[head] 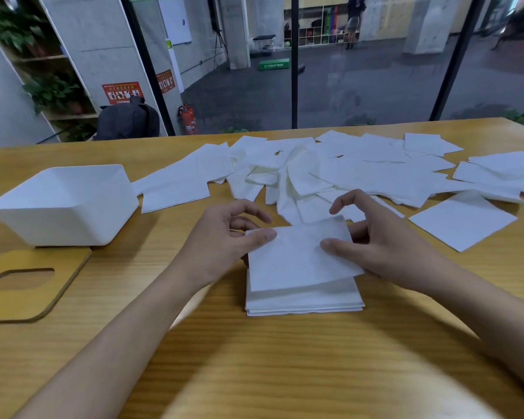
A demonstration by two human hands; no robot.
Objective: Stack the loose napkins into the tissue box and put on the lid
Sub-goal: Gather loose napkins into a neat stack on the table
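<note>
Head view: the only view, looking down over both forearms.
Left hand [224, 234]: thumb on top and fingers beneath, pinching the left edge of the top napkin [300, 255].
Right hand [384, 246]: thumb pressed on the same sheet's right edge, other fingers curled behind it. Both probably grip so the sheet can be squared up.
Stack [303, 300]: a neat pile on the surface [285, 358], directly under the held sheet. It is likely built outside the box so the edges line up first.
Loose napkins [345, 167]: many overlapping across the far side, not yet gathered.
Tissue box [64, 204]: white and lidless, at the left, well apart from the stack. I cannot tell what is inside it.
Lid [28, 285]: wooden with a slot, lying flat just in front of the box, presumably off until the box is filled.
Writing: a green block [273, 64] beyond the glass reads "PLYOSOFTBOX"; the red posters [122, 92] are too blurred to read.
</note>
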